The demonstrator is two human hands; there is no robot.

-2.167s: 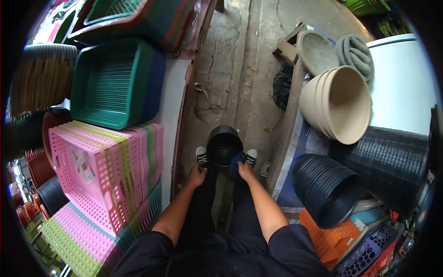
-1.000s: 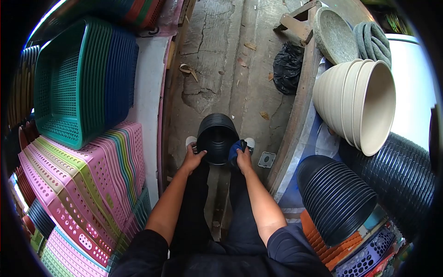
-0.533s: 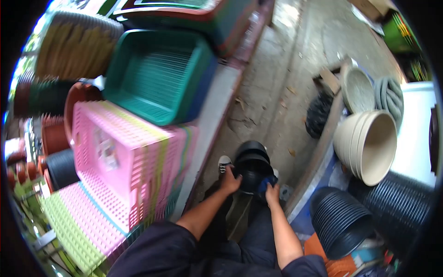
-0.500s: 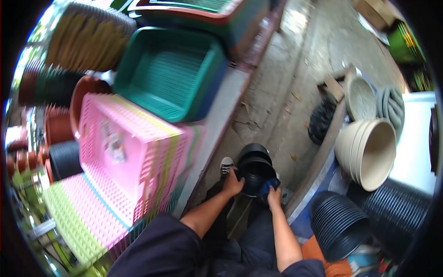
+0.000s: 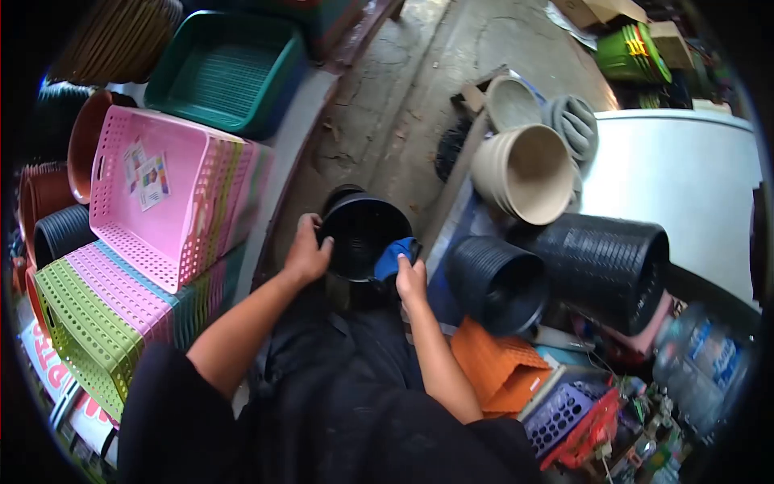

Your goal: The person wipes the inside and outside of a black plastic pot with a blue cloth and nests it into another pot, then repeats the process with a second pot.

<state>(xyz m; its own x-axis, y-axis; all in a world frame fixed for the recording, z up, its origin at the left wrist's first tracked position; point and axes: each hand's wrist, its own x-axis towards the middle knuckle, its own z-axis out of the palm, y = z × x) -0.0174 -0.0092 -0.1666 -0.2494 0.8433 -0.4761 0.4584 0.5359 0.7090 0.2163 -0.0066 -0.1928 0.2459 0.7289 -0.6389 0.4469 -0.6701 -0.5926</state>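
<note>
A round black plastic pot is in front of my body, its open mouth facing up toward me. Another dark rim shows just behind it. My left hand grips the pot's left rim, thumb on the near side and fingers around the outside. In my right hand is a blue cloth, bunched at the right side of the pot's mouth. The fingers of that hand are closed around the cloth, partly hidden behind it.
Pink baskets and a green tray are stacked on the left ledge. On the right are beige pots, ribbed black pots, an orange container and a large clear bottle. Concrete floor runs between.
My head view has turned, so the surroundings shift left and up. The pot and both hands look nearer and larger. Both hands keep hold, and the blue cloth shows more at the rim.
</note>
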